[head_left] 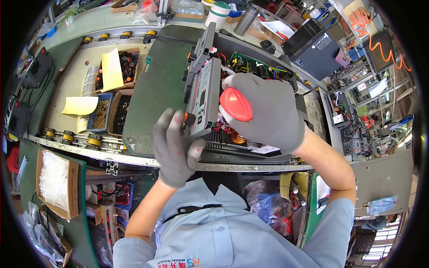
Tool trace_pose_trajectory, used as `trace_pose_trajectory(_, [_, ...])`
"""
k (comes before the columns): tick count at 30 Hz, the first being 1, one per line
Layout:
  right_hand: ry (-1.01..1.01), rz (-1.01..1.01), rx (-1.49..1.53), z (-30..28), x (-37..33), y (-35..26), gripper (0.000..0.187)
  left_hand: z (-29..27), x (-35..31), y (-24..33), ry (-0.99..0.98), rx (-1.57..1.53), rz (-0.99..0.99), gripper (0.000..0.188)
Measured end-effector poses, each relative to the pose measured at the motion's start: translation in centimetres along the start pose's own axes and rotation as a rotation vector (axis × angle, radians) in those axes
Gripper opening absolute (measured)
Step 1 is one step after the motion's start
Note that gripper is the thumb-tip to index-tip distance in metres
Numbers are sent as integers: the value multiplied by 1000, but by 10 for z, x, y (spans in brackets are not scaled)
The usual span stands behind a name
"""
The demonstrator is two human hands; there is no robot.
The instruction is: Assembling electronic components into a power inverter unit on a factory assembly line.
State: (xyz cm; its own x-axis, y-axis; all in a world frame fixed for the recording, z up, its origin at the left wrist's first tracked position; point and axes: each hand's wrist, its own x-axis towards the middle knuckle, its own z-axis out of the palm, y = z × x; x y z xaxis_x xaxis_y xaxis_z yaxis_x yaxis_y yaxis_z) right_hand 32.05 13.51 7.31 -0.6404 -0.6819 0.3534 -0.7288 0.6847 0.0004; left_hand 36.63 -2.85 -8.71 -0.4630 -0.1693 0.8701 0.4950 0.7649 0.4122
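An electronic machine with its casing open stands in front of me, its grey control panel [205, 96] facing left. Over its wiring, my right hand [268, 107], in a grey glove, is closed around a tool with a smooth red handle [236, 104]; the tool's working end is hidden. Left of the panel is my gloved left hand [173, 145], fingers and thumb apart. Its fingertips are beside a black knob with an orange mark [189, 119], seemingly touching it. Behind my right hand a green circuit board [243, 62] and coloured wires show. A copper coil [238, 137] sits below that hand.
The machine rests on a dark green board [154, 89] on a roller line. To the left are a cardboard box of black parts [129, 67], a blue bin of small brass-coloured pieces [101, 111] and yellow paper [111, 69]. A white jar [217, 15] and steel flask [246, 21] stand behind.
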Motion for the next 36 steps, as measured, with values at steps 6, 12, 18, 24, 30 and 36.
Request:
trace_pose_trajectory(6, [373,-50,-172,-48,-37,-17,49,15,-1,-18,-222,-267,-121,68])
trace_pose_trajectory(12, [529,9,77,-22,-113,-14,45,24,15,-5,-189,-203,-125,66])
trace_pose_trajectory(18, [424,166,8,8,-95,-2,42,23,22,5,-242,-181,-148,65])
trace_pose_trajectory(24, [413,228,51,27,-88,14,38,27,23,10,-261,-216,-171,65])
trace_pose_trajectory(30, [394,242,63,32,-82,15,36,26,20,5,-287,-188,-184,63])
trace_pose_trajectory(36, [424,167,24,29,-77,16,34,23,27,8,-377,-209,-225,61])
